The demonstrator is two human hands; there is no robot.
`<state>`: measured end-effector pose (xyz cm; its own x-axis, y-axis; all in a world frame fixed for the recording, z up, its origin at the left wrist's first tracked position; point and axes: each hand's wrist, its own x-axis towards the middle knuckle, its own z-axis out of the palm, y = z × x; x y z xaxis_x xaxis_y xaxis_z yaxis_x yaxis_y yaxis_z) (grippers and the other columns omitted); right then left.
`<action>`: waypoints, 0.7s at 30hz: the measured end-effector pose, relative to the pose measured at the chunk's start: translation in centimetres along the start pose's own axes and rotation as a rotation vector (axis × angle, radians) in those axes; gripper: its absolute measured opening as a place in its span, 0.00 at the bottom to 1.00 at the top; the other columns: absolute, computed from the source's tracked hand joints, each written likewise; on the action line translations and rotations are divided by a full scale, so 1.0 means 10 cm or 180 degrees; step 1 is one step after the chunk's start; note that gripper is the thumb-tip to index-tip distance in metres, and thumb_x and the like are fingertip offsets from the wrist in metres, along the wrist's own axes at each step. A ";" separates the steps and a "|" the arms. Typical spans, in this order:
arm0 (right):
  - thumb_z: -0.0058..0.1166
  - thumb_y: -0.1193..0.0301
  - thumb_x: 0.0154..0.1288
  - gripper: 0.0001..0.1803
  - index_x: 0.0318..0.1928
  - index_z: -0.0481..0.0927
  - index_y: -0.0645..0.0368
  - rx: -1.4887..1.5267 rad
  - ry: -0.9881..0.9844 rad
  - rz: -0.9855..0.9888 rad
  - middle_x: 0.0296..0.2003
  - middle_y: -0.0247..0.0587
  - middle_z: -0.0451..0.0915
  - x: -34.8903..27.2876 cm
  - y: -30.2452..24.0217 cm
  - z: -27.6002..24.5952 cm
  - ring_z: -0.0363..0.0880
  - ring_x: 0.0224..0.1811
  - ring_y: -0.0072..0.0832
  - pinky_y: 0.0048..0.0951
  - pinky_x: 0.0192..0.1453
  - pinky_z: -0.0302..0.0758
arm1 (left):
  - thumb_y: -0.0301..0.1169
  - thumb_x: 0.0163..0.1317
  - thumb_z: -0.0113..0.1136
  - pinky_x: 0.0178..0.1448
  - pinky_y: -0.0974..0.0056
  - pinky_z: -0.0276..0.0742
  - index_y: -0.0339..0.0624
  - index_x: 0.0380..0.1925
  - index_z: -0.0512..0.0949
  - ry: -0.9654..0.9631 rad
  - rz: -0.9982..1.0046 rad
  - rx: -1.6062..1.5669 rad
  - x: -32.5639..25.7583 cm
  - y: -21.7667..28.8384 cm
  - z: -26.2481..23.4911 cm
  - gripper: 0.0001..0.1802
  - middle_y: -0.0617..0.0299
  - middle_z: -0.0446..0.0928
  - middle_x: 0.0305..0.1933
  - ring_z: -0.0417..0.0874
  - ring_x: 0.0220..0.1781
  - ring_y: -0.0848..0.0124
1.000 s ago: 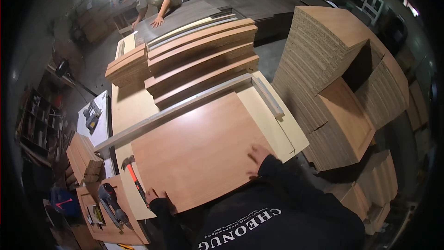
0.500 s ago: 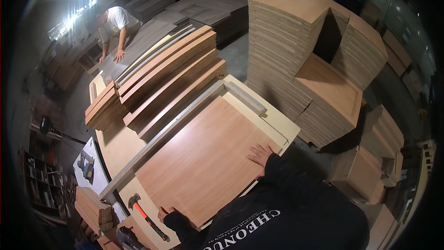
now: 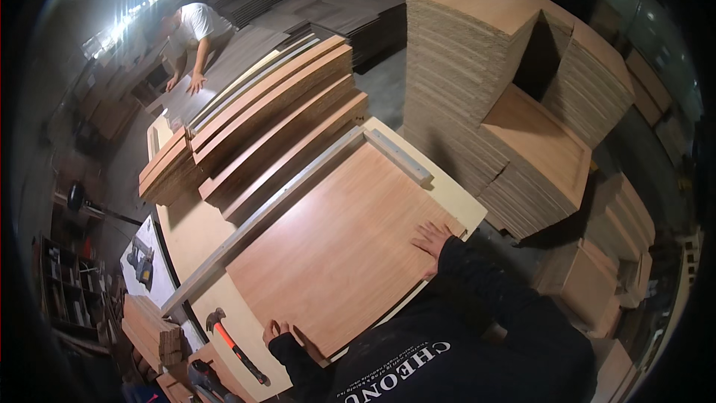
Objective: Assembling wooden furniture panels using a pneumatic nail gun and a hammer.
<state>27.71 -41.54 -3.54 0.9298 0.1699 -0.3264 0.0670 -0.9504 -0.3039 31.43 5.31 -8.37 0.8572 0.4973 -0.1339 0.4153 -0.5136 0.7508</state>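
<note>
Pressing your left hand and right hand flat, fingers spread, on the wood-grain panel at centre frame on the counter, you hold something stiff, probably heavy and slick-faced, best gripped by opposite edges.

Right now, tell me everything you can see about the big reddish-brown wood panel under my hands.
The large reddish-brown wood-grain panel is a flat rectangular sheet with a smooth veneered face. It lies flat on a pale workbench, its far long edge against a long grey metal rail, its right end near a shorter grey rail. The left hand rests at its near corner, and the right hand presses flat near its right edge.
</note>
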 end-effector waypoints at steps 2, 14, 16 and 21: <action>0.62 0.42 0.28 0.54 0.60 0.58 0.47 -0.0018 -0.0007 -0.0200 0.64 0.46 0.44 0.07 -0.04 -0.01 0.37 0.66 0.48 0.63 0.60 0.43 | 0.30 0.40 0.65 0.53 0.62 0.69 0.34 0.42 0.72 -0.0192 0.0149 0.0594 0.04 -0.14 -0.06 0.26 0.51 0.71 0.44 0.73 0.47 0.60; 0.67 0.65 0.37 0.30 0.44 0.72 0.60 0.1565 0.0952 -0.1590 0.41 0.49 0.73 0.70 -1.05 0.26 0.71 0.46 0.43 0.33 0.50 0.69 | 0.41 0.42 0.62 0.55 0.53 0.62 0.39 0.48 0.67 0.1393 0.0404 0.1825 0.07 -0.25 -0.75 0.33 0.46 0.62 0.54 0.62 0.55 0.51; 0.66 0.66 0.38 0.29 0.44 0.72 0.60 0.1697 0.0668 -0.1702 0.41 0.49 0.73 0.73 -1.31 0.30 0.72 0.46 0.42 0.33 0.50 0.69 | 0.40 0.43 0.61 0.54 0.54 0.63 0.40 0.50 0.66 0.1193 -0.0697 0.1717 0.07 -0.39 -0.96 0.33 0.50 0.61 0.52 0.62 0.54 0.55; 0.63 0.69 0.42 0.25 0.43 0.72 0.60 0.1567 0.0453 -0.2235 0.41 0.47 0.73 0.83 -1.83 0.35 0.72 0.44 0.39 0.32 0.49 0.69 | 0.34 0.46 0.57 0.41 0.53 0.70 0.43 0.32 0.72 0.1056 -0.0517 0.0801 -0.10 -0.82 -1.07 0.13 0.51 0.67 0.34 0.72 0.37 0.53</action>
<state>32.89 -21.86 -3.84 0.7706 0.6094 0.1869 0.5088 -0.4114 -0.7563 23.89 16.46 -7.50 0.6475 0.7620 0.0084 0.6329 -0.5439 0.5510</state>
